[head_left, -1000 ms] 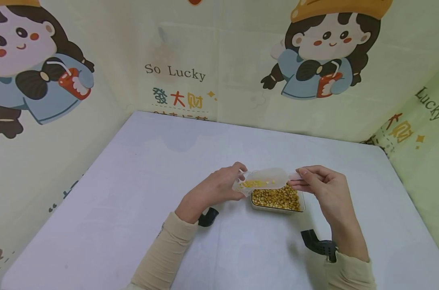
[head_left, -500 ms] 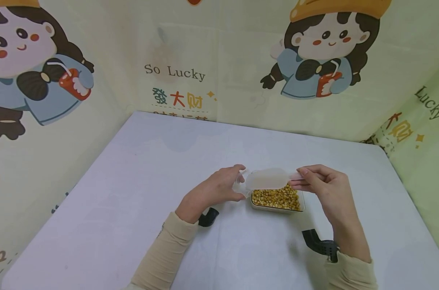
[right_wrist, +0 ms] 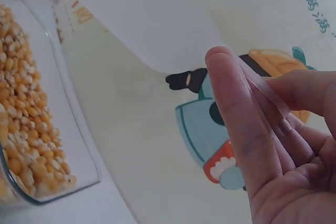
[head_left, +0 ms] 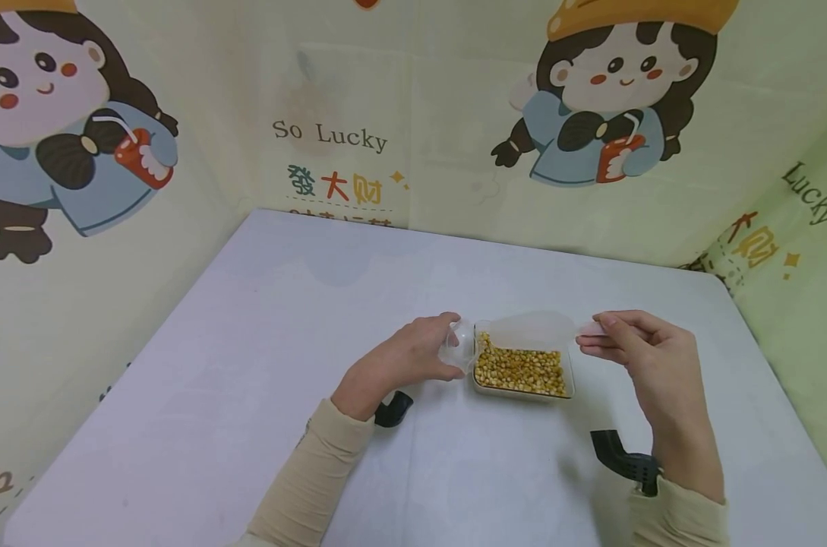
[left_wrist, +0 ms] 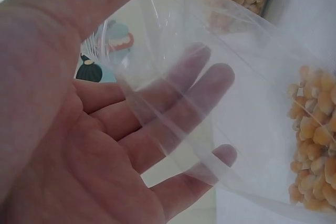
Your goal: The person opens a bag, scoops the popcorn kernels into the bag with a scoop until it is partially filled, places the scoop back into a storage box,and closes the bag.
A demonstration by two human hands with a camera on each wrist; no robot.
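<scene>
A clear plastic bag is held at its mouth by my left hand, the thumb and fingers curved around it. In the left wrist view fingertips show through the film, and corn kernels lie in the bag. My right hand pinches the handle of a translucent white scoop between thumb and fingers. The scoop is held level above the back of a clear rectangular container, apart from the bag. Loose corn kernels fill much of that container. Whether the scoop holds any kernels cannot be seen.
The container stands on a white table. A patterned cloth wall rises behind the table and along both sides. Black curved camera mounts, such as the right one, stick out from both wrists.
Kernels seen in the scoop one second ago no longer show there. My right hand has then drawn the scoop rightward, away from the bag. The left hand stays nearly still.
</scene>
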